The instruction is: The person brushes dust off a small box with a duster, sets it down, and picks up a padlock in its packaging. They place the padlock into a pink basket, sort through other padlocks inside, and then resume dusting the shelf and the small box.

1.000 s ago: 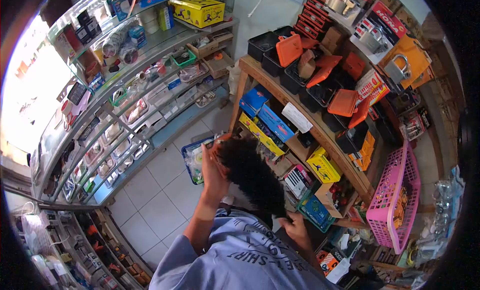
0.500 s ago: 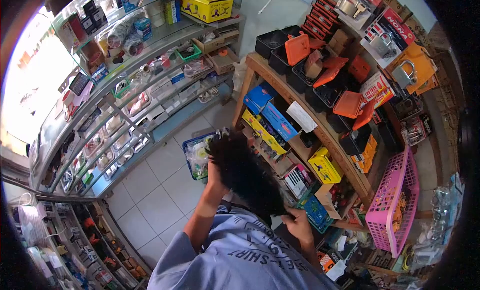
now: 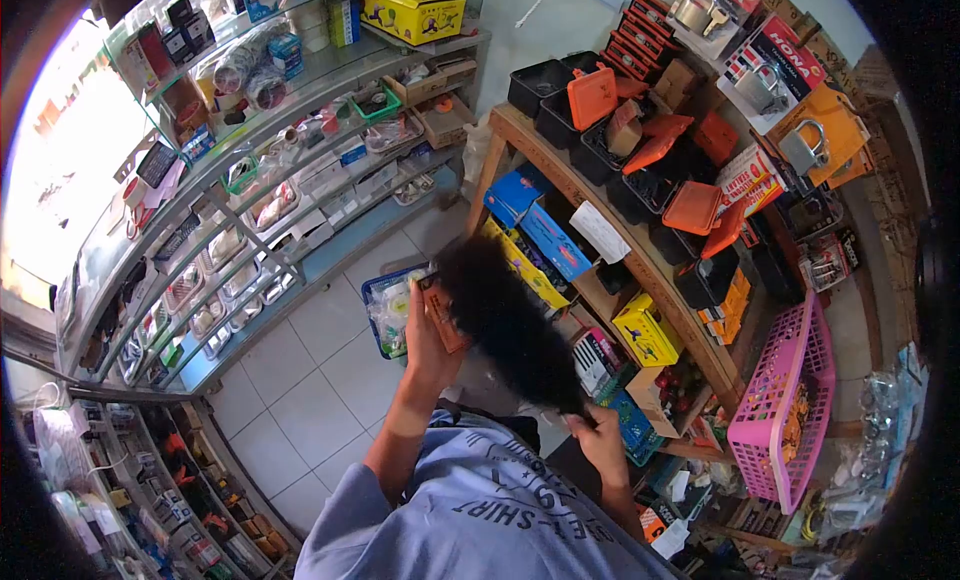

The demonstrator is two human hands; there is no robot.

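Note:
My right hand is closed round the handle end of a black, fluffy feather duster. The duster slants up and leftward in front of my body. In my left hand is a small orange box with dark print, gripped between thumb and fingers. The duster's feathers lie right against the box and hide part of its right side. Beyond my left hand, on the tiled floor, stands a blue basket filled with plastic-wrapped items.
On the right a wooden shelf holds black bins with orange lids, and yellow boxes sit below. A pink basket leans at its near end. Glass display shelves with metal rails run along the left.
The duster's feathered end has shifted right off my left hand, uncovering the orange box it holds. My left hand has turned slightly, showing the box's printed face.

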